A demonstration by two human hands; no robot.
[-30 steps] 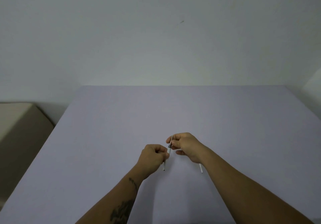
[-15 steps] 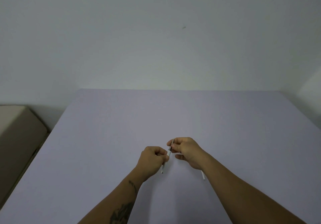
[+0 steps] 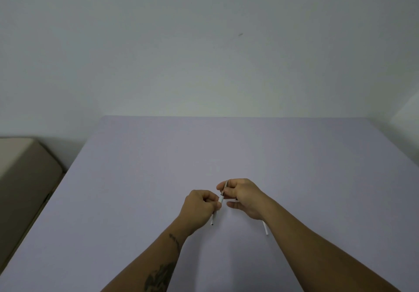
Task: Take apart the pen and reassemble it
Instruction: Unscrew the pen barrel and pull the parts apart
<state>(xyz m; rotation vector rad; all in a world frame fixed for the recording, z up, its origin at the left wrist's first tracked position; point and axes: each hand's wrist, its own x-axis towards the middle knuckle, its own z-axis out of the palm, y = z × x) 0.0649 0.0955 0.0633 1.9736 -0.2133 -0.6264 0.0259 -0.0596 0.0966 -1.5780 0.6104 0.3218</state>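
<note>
Both hands meet low in the middle of the head view, just above the lilac table. My left hand (image 3: 199,207) is closed around a white pen barrel (image 3: 220,200), whose open lower end sticks out below the fist. My right hand (image 3: 242,195) pinches a thin refill (image 3: 225,187) that enters the barrel's upper end. A second white pen piece (image 3: 265,228) lies on the table, half hidden under my right wrist. A small dark bit shows below the right fingers; I cannot tell what it is.
The lilac table (image 3: 249,151) stretches from the near edge to a plain white wall. A beige upholstered seat (image 3: 25,173) stands beside the table's left edge.
The hands have hardly moved. The view has tilted slightly, and the refill between the right fingers sits a little differently at the barrel's upper end.
</note>
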